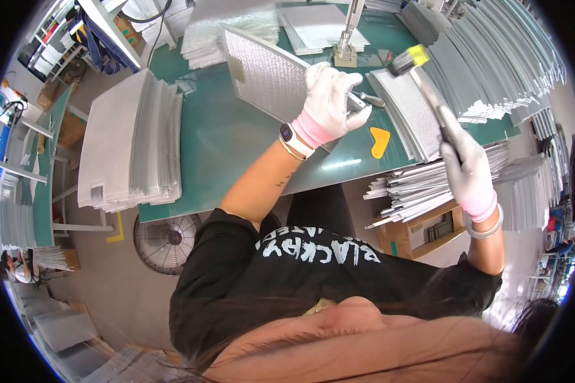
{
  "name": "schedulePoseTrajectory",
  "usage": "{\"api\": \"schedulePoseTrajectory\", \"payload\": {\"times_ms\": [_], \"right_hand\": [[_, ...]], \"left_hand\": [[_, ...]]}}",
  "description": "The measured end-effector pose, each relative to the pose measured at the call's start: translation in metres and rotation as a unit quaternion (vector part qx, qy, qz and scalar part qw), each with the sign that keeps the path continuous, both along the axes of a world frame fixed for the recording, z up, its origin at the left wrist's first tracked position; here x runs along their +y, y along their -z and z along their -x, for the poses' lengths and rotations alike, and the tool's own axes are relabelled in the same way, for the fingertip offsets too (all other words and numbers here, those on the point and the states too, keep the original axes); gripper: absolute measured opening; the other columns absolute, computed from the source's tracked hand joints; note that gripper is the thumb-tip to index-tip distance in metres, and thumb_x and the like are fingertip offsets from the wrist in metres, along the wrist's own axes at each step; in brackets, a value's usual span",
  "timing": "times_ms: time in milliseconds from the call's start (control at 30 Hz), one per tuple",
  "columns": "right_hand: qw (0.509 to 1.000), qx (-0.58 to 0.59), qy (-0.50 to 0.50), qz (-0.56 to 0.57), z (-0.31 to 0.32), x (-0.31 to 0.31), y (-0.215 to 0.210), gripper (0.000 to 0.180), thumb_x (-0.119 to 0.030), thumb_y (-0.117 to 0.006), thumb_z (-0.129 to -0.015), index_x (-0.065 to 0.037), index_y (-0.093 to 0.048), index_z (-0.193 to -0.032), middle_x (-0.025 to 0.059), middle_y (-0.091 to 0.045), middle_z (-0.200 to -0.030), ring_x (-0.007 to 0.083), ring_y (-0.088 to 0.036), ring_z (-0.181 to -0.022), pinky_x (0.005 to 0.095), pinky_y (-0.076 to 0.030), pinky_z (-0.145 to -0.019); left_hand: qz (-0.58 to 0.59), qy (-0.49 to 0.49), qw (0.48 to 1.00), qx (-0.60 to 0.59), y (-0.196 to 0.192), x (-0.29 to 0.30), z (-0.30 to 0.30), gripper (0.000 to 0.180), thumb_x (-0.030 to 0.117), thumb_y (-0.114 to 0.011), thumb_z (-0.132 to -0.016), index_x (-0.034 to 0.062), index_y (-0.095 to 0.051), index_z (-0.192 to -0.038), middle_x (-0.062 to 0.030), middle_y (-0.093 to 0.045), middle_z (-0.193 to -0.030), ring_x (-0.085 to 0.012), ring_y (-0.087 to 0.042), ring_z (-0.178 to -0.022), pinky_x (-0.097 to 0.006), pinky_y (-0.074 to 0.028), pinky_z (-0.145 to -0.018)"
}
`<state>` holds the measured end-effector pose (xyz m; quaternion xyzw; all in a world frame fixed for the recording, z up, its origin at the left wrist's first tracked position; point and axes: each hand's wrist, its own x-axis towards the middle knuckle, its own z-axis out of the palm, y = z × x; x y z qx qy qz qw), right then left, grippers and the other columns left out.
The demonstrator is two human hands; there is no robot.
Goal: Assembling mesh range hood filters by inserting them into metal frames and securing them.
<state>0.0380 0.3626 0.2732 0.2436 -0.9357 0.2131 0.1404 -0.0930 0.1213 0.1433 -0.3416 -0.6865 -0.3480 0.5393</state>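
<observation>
Left hand [329, 102], white glove with pink cuff, sits at about 12 o'clock of centre. Fingers curled and clamped on the lower right edge of a mesh panel [265, 73], a flat silvery metal sheet tilted up off the green table [223, 140]. A watch [287, 134] is on that wrist.

Right hand [469, 169], same kind of glove, at 3 o'clock. Fingers wrapped tight round the dark handle of a hammer [421, 76]; the handle runs up toward 1 o'clock, the head with its yellow tip raised above the table. A bangle [489, 230] is on the right wrist.

Mesh panel lies between 11 and 12 o'clock, leaning, its far edge toward the table's back.

Just right of the left hand: a second mesh panel [409, 115] lying flat, under the hammer handle. A yellow plastic wedge [379, 140] lies on the table between the hands, touching neither.

At 9 o'clock, a thick stack of mesh sheets [131, 147] on the table's left end. At 2 o'clock, metal frames [498, 57] fanned out. Below the table at 7 o'clock, a floor fan [166, 239].
</observation>
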Motion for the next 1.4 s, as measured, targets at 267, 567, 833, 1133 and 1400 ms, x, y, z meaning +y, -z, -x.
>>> {"api": "schedulePoseTrajectory", "payload": {"times_ms": [267, 567, 833, 1133, 1400], "right_hand": [[0.995, -0.087, 0.017, 0.052, 0.019, -0.004, 0.118, 0.053, 0.001, -0.058, -0.083, -0.008, -0.052, -0.135, 0.0186, -0.062, -0.102, 0.0353, -0.062, -0.097, 0.0392, -0.049, -0.087], [0.998, 0.007, 0.045, 0.048, 0.092, -0.058, 0.247, 0.046, -0.012, -0.062, -0.085, -0.005, -0.054, -0.13, 0.0204, -0.056, -0.114, 0.0351, -0.057, -0.103, 0.0399, -0.046, -0.093], [0.79, -0.359, -0.172, 0.466, 0.074, -0.107, 0.167, 0.052, -0.027, -0.053, -0.096, 0.008, -0.045, -0.133, 0.0075, -0.058, -0.117, 0.0111, -0.054, -0.103, 0.0262, -0.043, -0.094], [0.816, -0.345, -0.093, 0.455, 0.061, -0.081, 0.175, 0.042, -0.015, -0.051, -0.093, 0.007, -0.049, -0.129, 0.0057, -0.06, -0.11, 0.0103, -0.055, -0.096, 0.0244, -0.045, -0.086], [0.885, -0.242, 0.031, 0.396, 0.051, -0.051, 0.196, 0.029, -0.01, -0.054, -0.094, 0.005, -0.057, -0.118, 0.0035, -0.062, -0.096, 0.0082, -0.055, -0.085, 0.0234, -0.046, -0.078]], "left_hand": [[-0.132, 0.199, 0.97, -0.046, -0.02, -0.131, -0.048, 0.013, 0.018, -0.064, -0.073, 0.0068, -0.06, -0.069, -0.0057, -0.053, -0.073, -0.0253, -0.051, -0.077, -0.049, -0.042, -0.089], [-0.431, 0.483, 0.761, -0.046, -0.027, -0.242, -0.095, 0.045, 0.04, -0.041, -0.095, 0.019, -0.052, -0.057, 0.0044, -0.052, -0.062, -0.0134, -0.051, -0.072, -0.038, -0.038, -0.093], [-0.465, 0.661, 0.589, 0.028, 0.015, -0.225, -0.066, 0.043, 0.036, -0.049, -0.093, 0.0197, -0.052, -0.053, 0.0054, -0.045, -0.053, -0.0112, -0.045, -0.06, -0.029, -0.042, -0.078], [-0.575, 0.805, 0.136, -0.054, 0.026, -0.198, -0.094, 0.036, 0.028, -0.047, -0.094, 0.0149, -0.051, -0.061, 0.0028, -0.049, -0.059, -0.0137, -0.047, -0.062, -0.032, -0.046, -0.078], [-0.567, 0.557, 0.486, -0.362, 0.039, -0.173, -0.082, 0.049, 0.049, -0.041, -0.099, 0.0088, -0.069, -0.093, -0.0122, -0.065, -0.105, -0.0338, -0.05, -0.12, -0.051, -0.037, -0.108]]}}
